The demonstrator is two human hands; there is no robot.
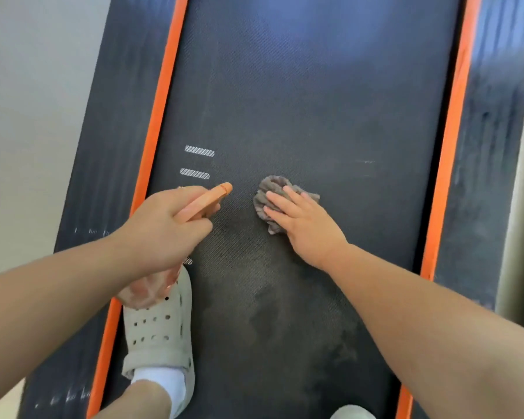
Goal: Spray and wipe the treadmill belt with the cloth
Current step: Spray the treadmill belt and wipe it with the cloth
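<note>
A dark treadmill belt [315, 101] fills the view, its long axis running straight away from the person between two orange edge strips [161, 101] and dusty black side rails [118, 116]. The person leans over it, both bare forearms reaching forward, one foot in a pale perforated clog [158, 331] planted on the belt's left edge.

The left hand [164, 228] is wrapped round an orange spray bottle [206, 201], fingers curled about its neck. The nozzle points up the belt and a little to the right, toward the bare patch just left of the cloth. The right hand [303, 219] lies flat with fingers straight and slightly spread, pressing a bunched grey cloth [270, 189] onto the belt near its middle line. The cloth sits just right of the nozzle tip, apart from it, with most of the unwiped length lying beyond it, farther from the person.

Mottled, duller patches on the belt between the arms may be damp or already wiped areas, though the blur makes that uncertain. Two short white dashes [199, 150] are printed on the belt just beyond the bottle.

The work appears to be mid-course. The right hand is the nearer one for the next stroke, which would likely push the cloth along the belt's length or sideways into the sprayed patch.
</note>
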